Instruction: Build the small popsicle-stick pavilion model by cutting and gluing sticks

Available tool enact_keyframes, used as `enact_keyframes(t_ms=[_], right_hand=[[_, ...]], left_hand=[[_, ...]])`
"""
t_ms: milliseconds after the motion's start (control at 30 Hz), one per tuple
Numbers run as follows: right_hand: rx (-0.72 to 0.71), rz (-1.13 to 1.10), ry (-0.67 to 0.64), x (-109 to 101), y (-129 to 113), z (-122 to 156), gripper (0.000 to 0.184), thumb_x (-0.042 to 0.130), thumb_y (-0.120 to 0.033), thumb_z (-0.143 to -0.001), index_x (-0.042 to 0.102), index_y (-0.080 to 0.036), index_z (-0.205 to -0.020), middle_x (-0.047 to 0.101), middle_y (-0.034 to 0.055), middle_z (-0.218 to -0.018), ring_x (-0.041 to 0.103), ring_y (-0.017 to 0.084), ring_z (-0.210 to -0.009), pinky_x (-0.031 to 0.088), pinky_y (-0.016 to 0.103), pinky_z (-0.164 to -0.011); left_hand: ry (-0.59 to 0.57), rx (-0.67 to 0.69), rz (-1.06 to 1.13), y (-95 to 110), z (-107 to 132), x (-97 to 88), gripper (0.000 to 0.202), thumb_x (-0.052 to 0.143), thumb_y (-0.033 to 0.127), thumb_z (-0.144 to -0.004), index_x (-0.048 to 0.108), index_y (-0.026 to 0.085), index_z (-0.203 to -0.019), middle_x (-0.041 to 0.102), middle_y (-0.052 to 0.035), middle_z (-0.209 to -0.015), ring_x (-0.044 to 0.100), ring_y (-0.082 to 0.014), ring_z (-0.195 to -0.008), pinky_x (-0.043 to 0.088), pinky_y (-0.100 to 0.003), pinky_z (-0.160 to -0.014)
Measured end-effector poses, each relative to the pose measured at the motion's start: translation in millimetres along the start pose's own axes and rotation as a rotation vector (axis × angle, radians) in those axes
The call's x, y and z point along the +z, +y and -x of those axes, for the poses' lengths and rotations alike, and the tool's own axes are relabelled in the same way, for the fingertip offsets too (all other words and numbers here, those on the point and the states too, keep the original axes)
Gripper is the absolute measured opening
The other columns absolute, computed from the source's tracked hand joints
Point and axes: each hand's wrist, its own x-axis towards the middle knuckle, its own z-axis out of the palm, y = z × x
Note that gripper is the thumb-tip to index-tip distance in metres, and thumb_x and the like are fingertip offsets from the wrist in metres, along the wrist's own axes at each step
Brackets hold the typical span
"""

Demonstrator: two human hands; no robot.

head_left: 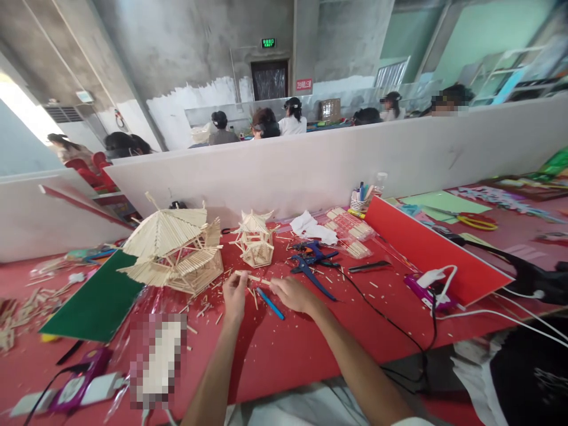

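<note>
Between my two hands, low over the red table, is a thin pale wooden stick point(254, 277). My left hand point(235, 294) pinches its left end between thumb and fingers. At the other end, my right hand point(293, 294) has its fingers closed on the stick. Just below it a blue pen point(270, 304) lies on the table, with loose stick pieces around. A large pavilion model point(171, 245) made of sticks stands to the left of my hands. Behind them is a smaller stick pavilion point(255, 239).
Blue-handled cutting tools point(310, 267) and a dark cutter point(370, 266) lie to the right. Packs of sticks point(350, 229) and white tissue point(313, 228) are behind. A red board point(426, 248), purple power strips point(428, 291) and a green board point(95, 302) flank the table. People sit beyond the white partition point(284, 171).
</note>
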Motion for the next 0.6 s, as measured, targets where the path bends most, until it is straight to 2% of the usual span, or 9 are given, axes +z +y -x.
enact_keyframes(t_ms=[133,233,300,367,433,467,600], right_hand=[[0.027,0.045,-0.049,-9,5,1,0.032,0.044,-0.03,-0.104,0.06,-0.022,-0.078,0.064,0.0027,-0.071,0.055,0.018,-0.066,0.023,0.029,-0.063],[0.063,0.05,-0.047,-19,18,4,0.032,0.046,-0.027,-0.103,0.058,-0.02,-0.074,0.063,0.0033,-0.07,0.056,0.018,-0.069,0.026,0.028,-0.064],[0.1,0.039,-0.012,-26,29,7,0.03,0.044,-0.026,-0.103,0.058,-0.02,-0.076,0.062,0.0033,-0.07,0.057,0.019,-0.07,0.028,0.028,-0.066],[0.132,0.011,0.044,-31,36,9,0.024,0.043,-0.027,-0.104,0.059,-0.02,-0.087,0.065,0.0037,-0.077,0.06,0.02,-0.075,0.031,0.027,-0.069],[0.141,-0.032,0.083,-31,38,9,0.019,0.043,-0.03,-0.104,0.059,-0.02,-0.1,0.067,0.0042,-0.085,0.062,0.02,-0.081,0.036,0.028,-0.073],[0.135,-0.057,0.088,-28,36,8,0.018,0.044,-0.031,-0.103,0.058,-0.02,-0.103,0.068,0.0042,-0.087,0.063,0.02,-0.083,0.038,0.028,-0.075],[0.093,-0.16,0.079,-10,17,1,0.023,0.044,-0.034,-0.103,0.062,-0.02,-0.099,0.071,0.0054,-0.09,0.066,0.021,-0.086,0.043,0.029,-0.078]], left_hand=[[0.199,-0.132,0.261,-9,-5,-1.1,0.043,0.076,0.057,-0.072,0.063,0.016,-0.078,0.06,0.0008,-0.07,0.051,-0.0114,-0.061,0.044,-0.025,-0.063],[0.317,-0.15,0.34,-8,-14,-10.7,0.051,0.077,0.063,-0.066,0.061,0.017,-0.08,0.058,0.0026,-0.07,0.05,-0.0093,-0.058,0.042,-0.024,-0.059],[0.366,-0.156,0.374,-7,-18,-18.7,0.052,0.077,0.065,-0.066,0.058,0.018,-0.079,0.055,0.0046,-0.067,0.049,-0.0087,-0.056,0.042,-0.023,-0.058],[0.388,-0.164,0.4,-6,-19,-24.5,0.051,0.08,0.063,-0.064,0.058,0.018,-0.076,0.054,0.0053,-0.065,0.049,-0.0082,-0.055,0.043,-0.023,-0.058],[0.334,-0.212,0.419,-4,-16,-25.8,0.049,0.084,0.058,-0.061,0.06,0.017,-0.074,0.056,0.0043,-0.066,0.05,-0.0079,-0.055,0.044,-0.022,-0.058],[0.261,-0.256,0.42,-3,-14,-24.7,0.048,0.086,0.055,-0.06,0.062,0.017,-0.073,0.057,0.0034,-0.066,0.051,-0.0081,-0.056,0.044,-0.022,-0.058],[-0.128,-0.387,0.347,2,-1,-13.1,0.041,0.087,0.05,-0.063,0.072,0.014,-0.077,0.062,-0.0001,-0.068,0.055,-0.0099,-0.058,0.047,-0.022,-0.06]])
